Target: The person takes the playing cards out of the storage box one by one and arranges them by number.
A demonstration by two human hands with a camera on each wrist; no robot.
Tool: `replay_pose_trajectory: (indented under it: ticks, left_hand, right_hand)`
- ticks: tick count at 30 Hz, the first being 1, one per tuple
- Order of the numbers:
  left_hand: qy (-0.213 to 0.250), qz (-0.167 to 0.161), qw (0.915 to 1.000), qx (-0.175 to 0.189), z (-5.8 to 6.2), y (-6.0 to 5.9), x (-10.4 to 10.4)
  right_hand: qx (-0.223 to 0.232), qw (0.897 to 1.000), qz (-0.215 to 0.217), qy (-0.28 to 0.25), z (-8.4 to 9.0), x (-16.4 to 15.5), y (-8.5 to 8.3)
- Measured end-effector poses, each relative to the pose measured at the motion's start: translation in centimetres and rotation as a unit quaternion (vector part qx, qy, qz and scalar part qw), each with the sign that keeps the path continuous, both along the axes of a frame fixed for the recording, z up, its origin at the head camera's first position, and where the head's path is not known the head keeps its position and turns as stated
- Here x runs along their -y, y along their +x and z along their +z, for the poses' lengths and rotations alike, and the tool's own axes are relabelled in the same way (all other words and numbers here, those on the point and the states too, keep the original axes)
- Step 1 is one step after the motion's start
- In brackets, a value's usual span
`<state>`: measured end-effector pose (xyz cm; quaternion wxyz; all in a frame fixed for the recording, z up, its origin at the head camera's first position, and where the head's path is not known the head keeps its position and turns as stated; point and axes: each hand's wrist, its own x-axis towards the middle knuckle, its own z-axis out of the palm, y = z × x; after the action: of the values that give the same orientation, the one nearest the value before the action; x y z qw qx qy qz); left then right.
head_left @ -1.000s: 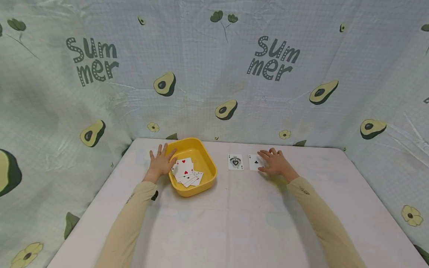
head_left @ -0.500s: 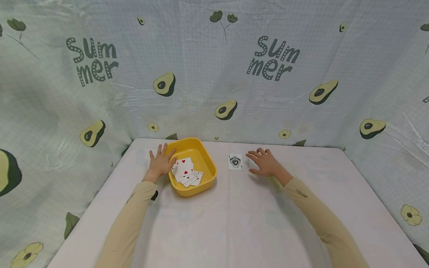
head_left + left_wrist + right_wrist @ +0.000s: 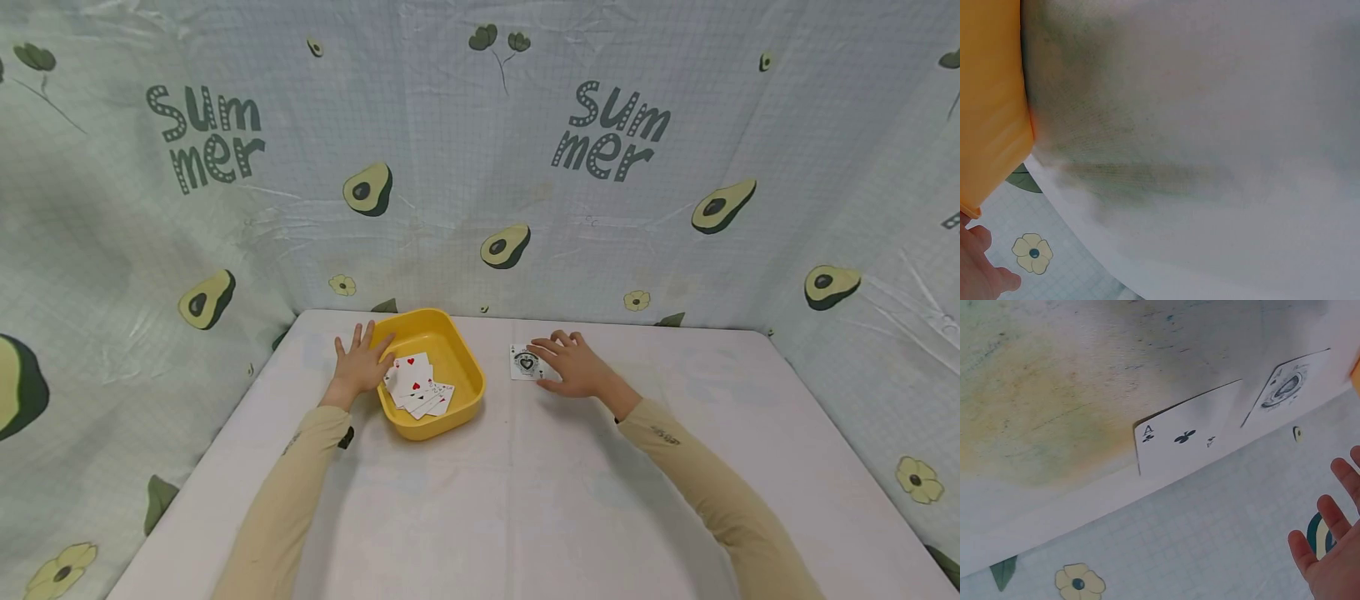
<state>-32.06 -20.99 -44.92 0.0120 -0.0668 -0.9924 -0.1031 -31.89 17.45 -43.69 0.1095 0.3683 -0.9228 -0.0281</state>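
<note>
Avocado-print backdrop, both hands open, left hand (image 3: pixel 360 364) against yellow tray (image 3: pixel 457 398), ace of clubs (image 3: pixel 1185 442) seen only by right wrist.

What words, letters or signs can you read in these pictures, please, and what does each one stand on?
"Summer", printed twice on the backdrop cloth, split as "Sum" over "mer".
"A" with a club sign, on the club card.
"A", faint, on the spade card.
Corner marks on the cards in the yellow tray: too small to read.

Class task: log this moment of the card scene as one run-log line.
left hand: open, rests against yellow tray | tray: loose cards | right hand: open, over ace of clubs | ace of spades: on table
</note>
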Motion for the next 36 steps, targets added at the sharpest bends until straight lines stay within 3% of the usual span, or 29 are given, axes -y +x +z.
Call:
replay_pose_trajectory:
  ticks: [21, 36]
  left_hand:
    - [0.000, 0.002, 1.0000, 0.004, 0.2, 0.3, -0.1]
    - [0.012, 0.003, 0.9999, 0.008, 0.1, 0.2, 0.0]
  right_hand:
    - [0.016, 0.999, 0.048, -0.017, 0.8, 4.8, 1.1]
    - [0.042, 0.998, 0.053, 0.012, 0.5, 8.3, 0.6]
